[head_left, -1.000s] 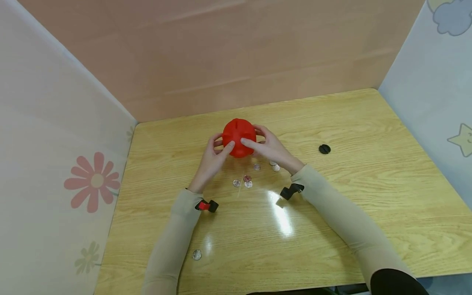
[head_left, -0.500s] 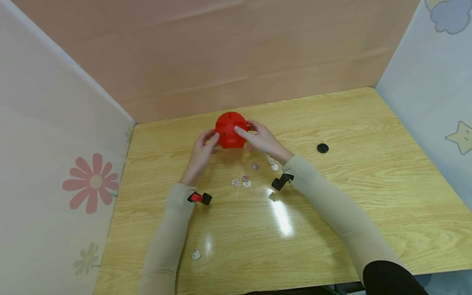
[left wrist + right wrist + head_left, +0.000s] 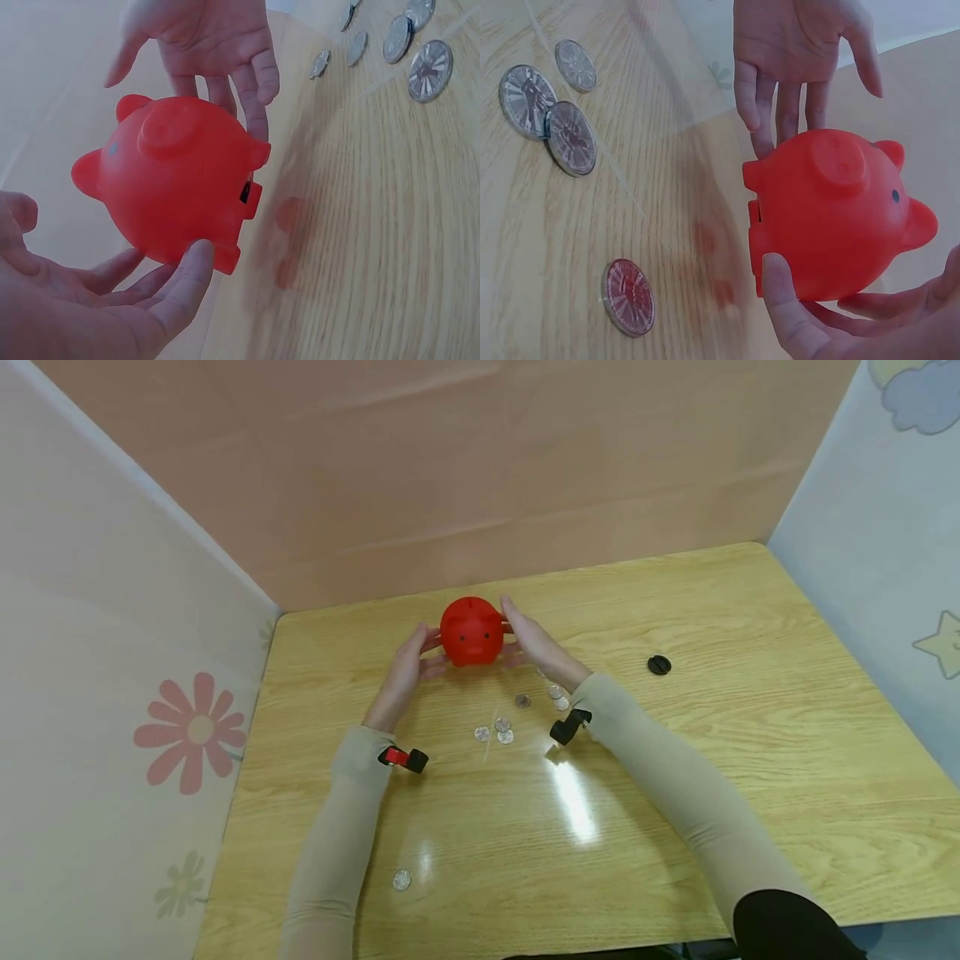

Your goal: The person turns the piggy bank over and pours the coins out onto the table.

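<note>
Between my two hands at the far middle of the table is a red piggy bank, upright, its snout and eyes facing me. Its slot shows on top. My left hand is beside it with loosely extended fingers along its side, thumb lifted away. On the other side my right hand has straight fingers near the pig, thumb raised. In the left wrist view a dark opening shows under the piggy bank, between its feet. Fingertips of the right hand overlap its lower side in the right wrist view.
Several silvery coins lie on the wooden table in front of the pig. A single coin lies near the front left. A round black plug is to the right. Behind stands a pinkish-brown wall.
The piggy bank has gone from a tilted pose in both hands to upright, farther back and slightly left. Both thumbs have come off its front and the fingers have loosened.
</note>
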Demonstrator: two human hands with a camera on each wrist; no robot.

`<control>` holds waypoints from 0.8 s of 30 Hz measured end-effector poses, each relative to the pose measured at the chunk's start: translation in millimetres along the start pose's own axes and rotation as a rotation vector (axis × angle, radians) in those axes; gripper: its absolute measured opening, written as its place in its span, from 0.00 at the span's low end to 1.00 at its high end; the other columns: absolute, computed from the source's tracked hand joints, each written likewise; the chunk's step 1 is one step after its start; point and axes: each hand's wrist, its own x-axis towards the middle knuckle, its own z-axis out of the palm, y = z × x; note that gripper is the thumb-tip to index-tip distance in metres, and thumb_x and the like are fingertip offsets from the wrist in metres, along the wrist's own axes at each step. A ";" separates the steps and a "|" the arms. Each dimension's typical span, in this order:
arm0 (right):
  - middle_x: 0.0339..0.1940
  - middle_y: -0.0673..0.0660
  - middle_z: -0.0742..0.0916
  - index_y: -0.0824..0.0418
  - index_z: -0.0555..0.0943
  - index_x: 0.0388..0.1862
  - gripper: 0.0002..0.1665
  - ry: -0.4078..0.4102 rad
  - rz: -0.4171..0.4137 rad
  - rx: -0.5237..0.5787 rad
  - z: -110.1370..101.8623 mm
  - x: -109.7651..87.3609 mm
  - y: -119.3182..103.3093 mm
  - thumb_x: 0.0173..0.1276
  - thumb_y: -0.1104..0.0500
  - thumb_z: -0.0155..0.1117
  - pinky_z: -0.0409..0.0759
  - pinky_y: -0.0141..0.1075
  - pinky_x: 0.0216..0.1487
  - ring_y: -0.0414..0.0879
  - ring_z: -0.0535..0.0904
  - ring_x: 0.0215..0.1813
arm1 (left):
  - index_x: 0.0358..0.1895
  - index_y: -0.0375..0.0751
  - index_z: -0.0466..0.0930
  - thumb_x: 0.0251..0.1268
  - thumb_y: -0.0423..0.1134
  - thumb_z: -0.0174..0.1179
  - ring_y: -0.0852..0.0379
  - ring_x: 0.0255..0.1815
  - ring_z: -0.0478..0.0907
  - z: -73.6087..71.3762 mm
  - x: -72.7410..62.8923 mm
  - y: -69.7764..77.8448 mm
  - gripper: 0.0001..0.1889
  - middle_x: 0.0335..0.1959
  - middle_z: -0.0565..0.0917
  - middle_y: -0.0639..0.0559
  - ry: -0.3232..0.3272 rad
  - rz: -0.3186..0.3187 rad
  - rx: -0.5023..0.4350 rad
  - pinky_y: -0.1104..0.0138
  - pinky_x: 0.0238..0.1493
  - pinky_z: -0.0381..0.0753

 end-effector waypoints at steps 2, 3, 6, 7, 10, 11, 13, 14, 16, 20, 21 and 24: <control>0.84 0.67 0.68 0.64 0.55 0.87 0.51 -0.004 0.007 0.003 -0.2 0.9 1.9 0.84 0.27 0.25 0.81 0.63 0.68 0.69 0.79 0.71 | 0.81 0.36 0.62 0.89 0.59 0.31 0.35 0.75 0.75 0.6 1.7 -2.0 0.35 0.80 0.69 0.37 -0.003 -0.012 -0.011 0.46 0.78 0.74; 0.85 0.67 0.68 0.64 0.55 0.87 0.52 -0.007 0.010 0.009 -0.1 1.4 3.0 0.84 0.27 0.25 0.81 0.63 0.68 0.69 0.79 0.71 | 0.81 0.35 0.61 0.89 0.59 0.31 0.35 0.76 0.75 1.0 2.6 -2.9 0.35 0.80 0.69 0.37 -0.004 -0.016 -0.013 0.47 0.78 0.73; 0.85 0.67 0.67 0.63 0.57 0.86 0.51 -0.017 0.019 0.027 0.6 2.7 5.8 0.84 0.27 0.26 0.80 0.64 0.68 0.69 0.77 0.73 | 0.81 0.35 0.60 0.89 0.60 0.31 0.35 0.75 0.75 1.0 4.8 -5.6 0.36 0.80 0.69 0.36 -0.006 -0.026 -0.009 0.47 0.78 0.73; 0.85 0.67 0.67 0.62 0.57 0.86 0.50 -0.019 0.022 0.029 0.9 2.7 6.3 0.85 0.28 0.27 0.80 0.64 0.68 0.69 0.77 0.74 | 0.81 0.35 0.60 0.89 0.60 0.32 0.36 0.75 0.75 0.8 5.3 -6.3 0.36 0.80 0.69 0.37 -0.006 -0.030 -0.006 0.47 0.77 0.74; 0.85 0.66 0.67 0.60 0.58 0.86 0.47 -0.020 0.026 0.029 3.1 3.8 7.8 0.86 0.29 0.29 0.81 0.64 0.68 0.68 0.76 0.74 | 0.81 0.35 0.60 0.89 0.59 0.35 0.37 0.73 0.76 -0.8 6.5 -8.0 0.35 0.80 0.69 0.37 -0.012 -0.042 0.010 0.47 0.77 0.74; 0.85 0.65 0.67 0.59 0.58 0.86 0.46 -0.023 0.026 0.025 4.2 4.0 8.0 0.86 0.30 0.30 0.81 0.63 0.68 0.68 0.76 0.74 | 0.82 0.36 0.60 0.89 0.58 0.36 0.37 0.73 0.76 -1.8 6.7 -9.0 0.34 0.80 0.69 0.37 -0.012 -0.050 0.014 0.47 0.78 0.74; 0.84 0.64 0.68 0.59 0.58 0.87 0.44 -0.025 0.025 0.002 6.7 3.8 8.4 0.87 0.32 0.32 0.81 0.62 0.68 0.67 0.78 0.74 | 0.83 0.37 0.58 0.88 0.56 0.40 0.37 0.73 0.75 -4.4 5.3 -10.2 0.34 0.81 0.67 0.38 -0.011 -0.061 0.017 0.48 0.79 0.73; 0.84 0.65 0.69 0.60 0.58 0.87 0.43 -0.030 0.026 -0.004 8.4 4.2 8.8 0.87 0.33 0.34 0.81 0.62 0.68 0.66 0.78 0.74 | 0.83 0.37 0.56 0.88 0.55 0.42 0.37 0.73 0.75 -6.3 3.9 -11.4 0.34 0.81 0.66 0.38 -0.010 -0.065 0.020 0.48 0.79 0.72; 0.83 0.65 0.70 0.61 0.57 0.87 0.41 -0.034 0.026 -0.031 11.2 3.6 9.1 0.88 0.36 0.38 0.82 0.60 0.68 0.65 0.78 0.74 | 0.84 0.36 0.54 0.87 0.53 0.45 0.36 0.74 0.73 -10.7 0.8 -14.4 0.35 0.82 0.65 0.37 -0.005 -0.067 0.015 0.47 0.80 0.71; 0.82 0.67 0.71 0.62 0.56 0.87 0.40 -0.005 0.015 -0.083 3.8 -4.5 8.9 0.88 0.42 0.46 0.82 0.58 0.68 0.65 0.76 0.75 | 0.85 0.34 0.51 0.86 0.51 0.49 0.34 0.77 0.70 -17.2 -6.4 -18.6 0.37 0.82 0.65 0.34 -0.013 -0.034 0.048 0.45 0.80 0.70; 0.82 0.67 0.71 0.62 0.56 0.87 0.40 0.008 0.009 -0.091 -1.0 -8.2 8.4 0.87 0.43 0.48 0.82 0.58 0.68 0.65 0.75 0.76 | 0.85 0.34 0.51 0.86 0.51 0.49 0.34 0.78 0.70 -18.4 -8.1 -18.9 0.37 0.81 0.65 0.34 -0.011 -0.022 0.064 0.44 0.80 0.70; 0.82 0.66 0.71 0.62 0.57 0.87 0.39 0.035 -0.020 -0.109 -20.2 -21.8 6.9 0.87 0.45 0.51 0.81 0.59 0.70 0.66 0.72 0.78 | 0.85 0.34 0.52 0.86 0.50 0.51 0.34 0.79 0.69 -22.8 -14.5 -18.2 0.37 0.82 0.63 0.33 -0.002 0.014 0.135 0.43 0.79 0.70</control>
